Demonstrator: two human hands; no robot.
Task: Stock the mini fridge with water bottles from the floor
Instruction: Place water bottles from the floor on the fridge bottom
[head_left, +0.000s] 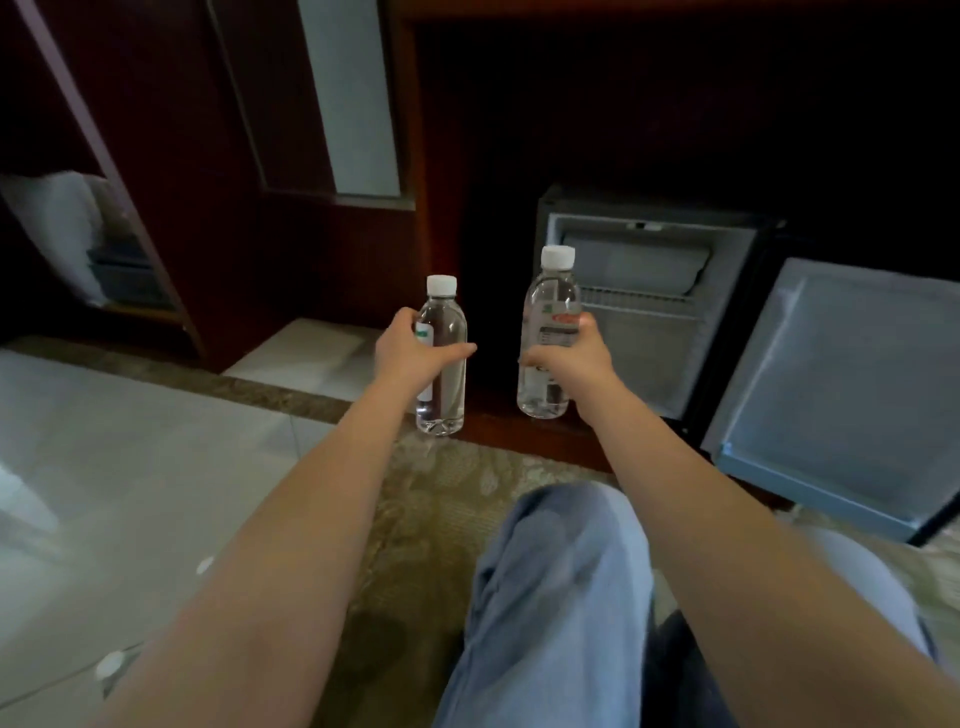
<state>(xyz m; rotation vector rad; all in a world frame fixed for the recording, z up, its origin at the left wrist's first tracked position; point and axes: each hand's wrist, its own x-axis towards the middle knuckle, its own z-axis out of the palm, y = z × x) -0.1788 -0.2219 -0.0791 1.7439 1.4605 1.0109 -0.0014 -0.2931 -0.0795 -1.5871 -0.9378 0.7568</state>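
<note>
Two clear water bottles with white caps stand upright in front of me. My left hand grips the left bottle around its middle, its base at the edge of the patterned floor strip. My right hand grips the right bottle, which has a red label and is held a little higher, in front of the wooden ledge. Behind it the mini fridge stands inside a dark wooden cabinet, its door swung open to the right. A wire shelf crosses the fridge's white inside.
A dark wooden cabinet rises at the left with a pale panel. Glossy pale floor tiles lie at the left, a patterned stone strip in the middle. My knee in light blue jeans is below the right arm.
</note>
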